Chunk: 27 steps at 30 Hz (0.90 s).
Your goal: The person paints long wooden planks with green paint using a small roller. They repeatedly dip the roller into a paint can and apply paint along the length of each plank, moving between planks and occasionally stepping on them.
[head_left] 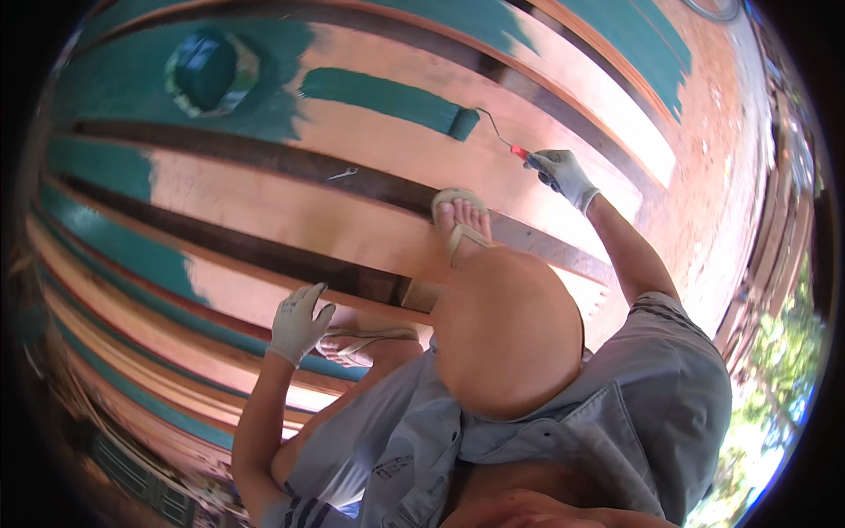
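Application of green paint to a row of long planks, viewed from above. Right hand (563, 173), in a pale glove: closed round the red-and-dark handle (522, 153) of a paint roller (463, 124), with the bent wire frame reaching leftward to the green sleeve. Position of the roller: on the broad plank (352, 132), at the right end of a single green stripe (378, 97), with bare pinkish wood above, below and to the right. At the stripe's left end, just beside it, the ragged edge of a solid green coat (273, 110); on that coated portion, a many-sided container (244, 85) of green paint. Left hand (297, 326), also gloved: holding nothing, fingers loosely bent, thumb moderately apart, near the edge of a lower plank; contact with the wood impossible to tell. Below the broad plank, a dark strip (246, 148) bearing a small spanner (341, 173); to the right of the spanner, the right foot (464, 216) in a pale sandal. Step in hand, by judgement: spreading of one loaded pass along partly coated wood. Probable demand of the next move: light, even pressure back along the stripe, then overlapping passes into the bare margins, with a return to the container on thinning of the paint.
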{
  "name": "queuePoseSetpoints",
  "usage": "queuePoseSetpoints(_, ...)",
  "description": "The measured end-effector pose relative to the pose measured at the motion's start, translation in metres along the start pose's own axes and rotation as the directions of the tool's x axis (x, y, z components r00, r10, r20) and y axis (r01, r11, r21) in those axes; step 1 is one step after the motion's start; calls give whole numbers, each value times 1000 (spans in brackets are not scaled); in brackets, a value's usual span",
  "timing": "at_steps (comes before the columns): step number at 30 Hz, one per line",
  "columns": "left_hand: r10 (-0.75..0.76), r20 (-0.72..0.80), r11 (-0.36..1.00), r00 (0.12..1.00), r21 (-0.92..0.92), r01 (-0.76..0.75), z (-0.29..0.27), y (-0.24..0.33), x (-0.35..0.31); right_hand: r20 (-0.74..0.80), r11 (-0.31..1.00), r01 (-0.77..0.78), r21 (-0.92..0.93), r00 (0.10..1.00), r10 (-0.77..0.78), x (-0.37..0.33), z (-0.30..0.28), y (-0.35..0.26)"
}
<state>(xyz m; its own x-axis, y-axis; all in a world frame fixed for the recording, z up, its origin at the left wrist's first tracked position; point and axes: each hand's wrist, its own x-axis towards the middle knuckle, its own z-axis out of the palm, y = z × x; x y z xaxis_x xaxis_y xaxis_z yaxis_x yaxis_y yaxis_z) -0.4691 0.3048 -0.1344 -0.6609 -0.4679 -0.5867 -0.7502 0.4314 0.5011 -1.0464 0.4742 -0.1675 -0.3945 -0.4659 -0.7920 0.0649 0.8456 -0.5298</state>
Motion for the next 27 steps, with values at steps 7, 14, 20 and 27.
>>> queuePoseSetpoints(7, -53, 24, 997, 998, -57, 54, 5, -20, 3, -145, 975, -218, 40, 964, 221, -72, -104, 143)
queuePoseSetpoints(14, -84, 29, 994, 996, -69, 86, 4, -18, -3, -216, 911, -408, 57, 886, 410, -136, -180, 229)
queuePoseSetpoints(20, -36, 39, 999, 999, 1, 36, 8, -4, -10, -93, 982, -190, 24, 977, 191, -104, -158, 166)
queuePoseSetpoints(27, 598, -170, 801, 783, 89, -593, 7, 112, 87, 132, 983, 127, 135, 981, -145, -1, -68, 30)
